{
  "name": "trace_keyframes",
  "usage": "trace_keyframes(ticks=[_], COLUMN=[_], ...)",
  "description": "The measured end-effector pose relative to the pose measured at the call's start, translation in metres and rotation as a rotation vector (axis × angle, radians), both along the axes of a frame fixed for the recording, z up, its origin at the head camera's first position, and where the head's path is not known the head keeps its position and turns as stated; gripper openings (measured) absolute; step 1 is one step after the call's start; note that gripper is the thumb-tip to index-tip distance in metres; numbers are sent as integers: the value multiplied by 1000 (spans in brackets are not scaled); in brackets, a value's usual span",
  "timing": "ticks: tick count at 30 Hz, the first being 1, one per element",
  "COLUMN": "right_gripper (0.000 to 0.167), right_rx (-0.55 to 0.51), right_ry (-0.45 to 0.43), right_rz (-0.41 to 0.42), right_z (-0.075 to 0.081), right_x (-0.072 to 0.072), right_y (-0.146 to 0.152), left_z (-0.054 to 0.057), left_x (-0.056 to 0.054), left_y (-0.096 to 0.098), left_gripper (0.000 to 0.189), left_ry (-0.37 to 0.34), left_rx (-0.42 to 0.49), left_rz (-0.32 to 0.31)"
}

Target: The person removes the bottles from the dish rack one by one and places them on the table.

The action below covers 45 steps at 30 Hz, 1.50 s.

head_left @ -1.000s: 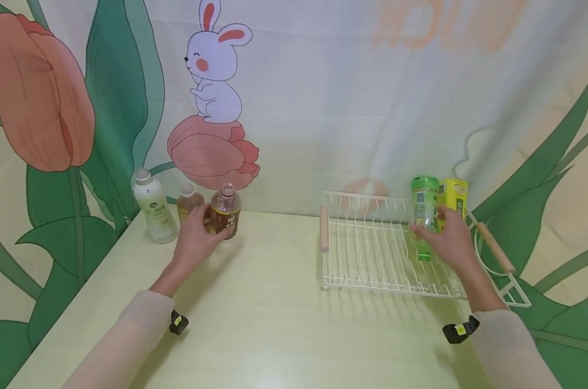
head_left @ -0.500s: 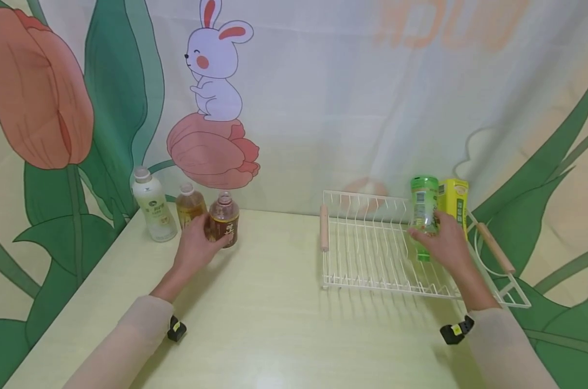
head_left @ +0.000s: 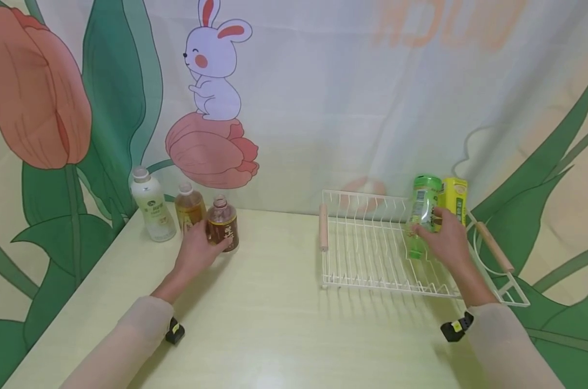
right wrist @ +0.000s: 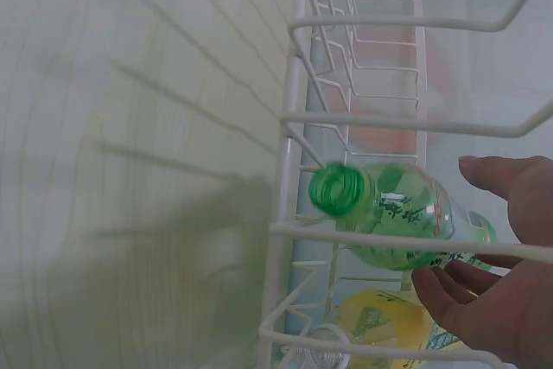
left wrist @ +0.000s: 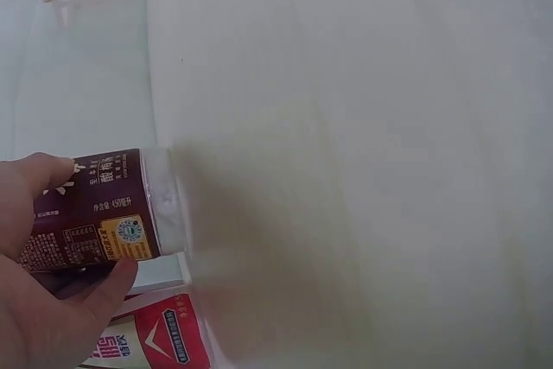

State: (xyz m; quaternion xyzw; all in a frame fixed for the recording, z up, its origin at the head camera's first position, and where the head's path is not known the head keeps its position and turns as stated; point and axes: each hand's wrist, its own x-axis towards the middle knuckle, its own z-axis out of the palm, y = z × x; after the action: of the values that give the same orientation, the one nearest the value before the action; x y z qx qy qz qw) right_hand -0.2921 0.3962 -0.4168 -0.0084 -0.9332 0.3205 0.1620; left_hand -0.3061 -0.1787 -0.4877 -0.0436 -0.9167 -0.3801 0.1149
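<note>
My left hand (head_left: 198,251) grips a bottle with a dark purple label (head_left: 223,229) round its lower half; its mouth has no cap. In the left wrist view the bottle's clear base (left wrist: 164,200) is right at the tabletop, thumb and fingers on opposite sides of the label. An amber bottle (head_left: 191,205) stands beside it, its red label (left wrist: 177,334) showing below. On the right, my right hand (head_left: 447,240) holds a clear green bottle (head_left: 424,208) neck down and tilted over the wire rack (head_left: 367,259). Its open green mouth (right wrist: 335,189) points down among the wires.
A white bottle (head_left: 153,210) stands at the far left by the curtain. A yellow bottle (head_left: 453,197) is upturned at the rack's right end. The rack has wooden handles (head_left: 323,227) at both ends. A printed curtain (head_left: 294,108) hangs behind the table.
The left hand has lowered the purple-labelled bottle and brought it slightly nearer. The green bottle in the right hand has tilted, its neck swinging left and slightly up.
</note>
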Motion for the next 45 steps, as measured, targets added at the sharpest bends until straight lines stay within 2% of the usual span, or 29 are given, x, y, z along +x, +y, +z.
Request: trace_keyframes(ticks=[12, 18, 23, 28, 34, 39, 45], right_gripper=[75, 77, 79, 79, 85, 75, 71], right_rx=[69, 76, 77, 78, 109, 113, 95], right_ry=[14, 6, 9, -51, -152, -208, -229], right_rz=[-7, -2, 16, 38, 25, 17, -13], right_z=[-2, -5, -6, -9, -8, -3, -8], right_x=[-6, -6, -7, -8, -11, -15, -15], right_y=[-2, -4, -6, -8, -9, -13, -18], left_z=[5, 5, 5, 3, 3, 6, 4], left_x=[0, 1, -1, -1, 1, 0, 2], left_y=[1, 0, -1, -2, -3, -4, -6], left_gripper=[74, 74, 76, 76, 75, 75, 74], left_ry=[-28, -58, -52, -65, -74, -88, -96], left_rx=[-8, 8, 6, -5, -20, -25, -59], left_rz=[1, 5, -2, 3, 3, -13, -39])
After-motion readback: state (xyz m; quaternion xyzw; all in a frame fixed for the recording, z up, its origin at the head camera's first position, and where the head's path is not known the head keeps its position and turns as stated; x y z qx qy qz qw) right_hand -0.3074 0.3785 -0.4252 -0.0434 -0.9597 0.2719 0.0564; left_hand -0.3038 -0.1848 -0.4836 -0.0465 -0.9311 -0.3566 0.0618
